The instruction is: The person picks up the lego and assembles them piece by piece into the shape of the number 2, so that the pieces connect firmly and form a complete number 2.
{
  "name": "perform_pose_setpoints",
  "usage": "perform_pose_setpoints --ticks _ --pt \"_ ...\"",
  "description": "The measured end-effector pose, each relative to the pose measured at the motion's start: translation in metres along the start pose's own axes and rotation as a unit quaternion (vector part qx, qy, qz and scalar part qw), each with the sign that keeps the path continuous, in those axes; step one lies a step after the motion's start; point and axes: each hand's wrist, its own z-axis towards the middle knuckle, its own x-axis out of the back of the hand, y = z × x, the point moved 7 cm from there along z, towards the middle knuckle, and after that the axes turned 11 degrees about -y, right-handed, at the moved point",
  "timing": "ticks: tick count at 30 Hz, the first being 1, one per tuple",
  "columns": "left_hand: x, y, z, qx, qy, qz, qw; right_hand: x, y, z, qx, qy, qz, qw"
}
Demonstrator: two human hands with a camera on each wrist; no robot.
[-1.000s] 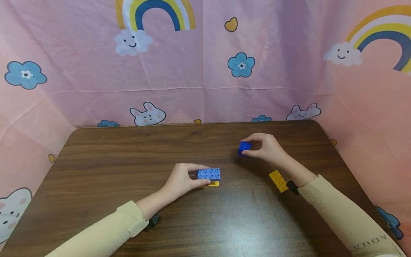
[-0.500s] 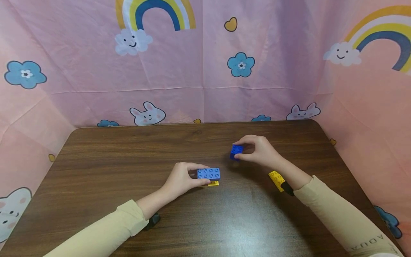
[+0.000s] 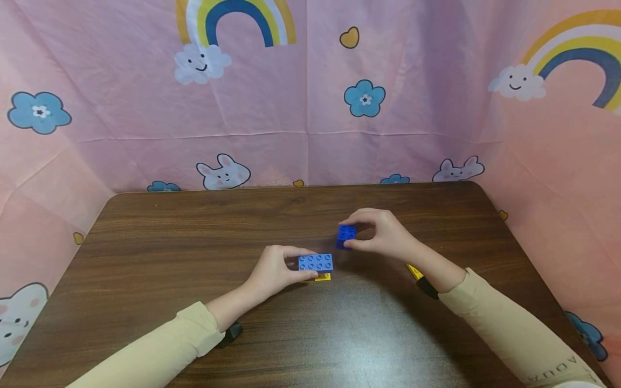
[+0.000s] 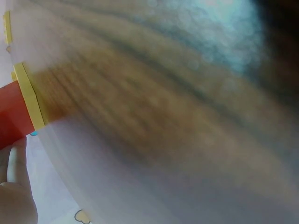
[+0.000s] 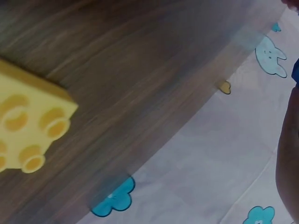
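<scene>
My left hand (image 3: 274, 269) grips a light blue toy brick (image 3: 315, 263) between thumb and fingers near the table's middle. A yellow plate (image 3: 324, 277) shows beneath that brick. From the left wrist, a red block (image 4: 14, 114) appears on the yellow plate; the blurred view leaves how they join unclear. Pinched in my right hand (image 3: 385, 234) is a dark blue brick (image 3: 345, 236), held slightly beyond and to the right of the light blue one, apart from it. Only a sliver of dark blue brick (image 5: 295, 72) enters the right wrist view.
A second yellow studded plate (image 3: 414, 271) lies on the brown wooden table (image 3: 194, 231), partly hidden by the right wrist and its black camera (image 3: 427, 288). Pink patterned cloth (image 3: 271, 108) closes in the back and sides.
My right hand has moved left and a little nearer with the dark blue brick, toward the left hand. Its forearm now covers more of the loose yellow plate. The left hand stays put.
</scene>
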Motion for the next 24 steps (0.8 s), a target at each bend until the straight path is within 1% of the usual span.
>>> perform_pose_setpoints --ticks 1,8,13,19,24 --pt "0.0 0.0 0.0 0.002 -0.001 -0.002 1.0 -0.001 -0.002 0.0 0.004 -0.001 0.0 1.0" --pt "0.0 0.002 0.0 -0.01 0.001 0.006 0.9999 -0.005 -0.014 0.003 0.033 -0.006 -0.032 0.9989" --pt "0.0 0.001 0.0 -0.006 -0.002 0.0 1.0 -0.01 -0.021 0.004 0.049 -0.015 -0.032 0.9982" --pt "0.0 0.002 0.0 -0.017 0.0 0.005 0.9998 -0.014 -0.025 0.006 0.054 -0.023 -0.018 0.9981" --pt "0.001 0.003 0.0 -0.027 0.002 0.009 0.9996 -0.016 -0.029 0.006 0.06 -0.028 -0.018 0.9977"
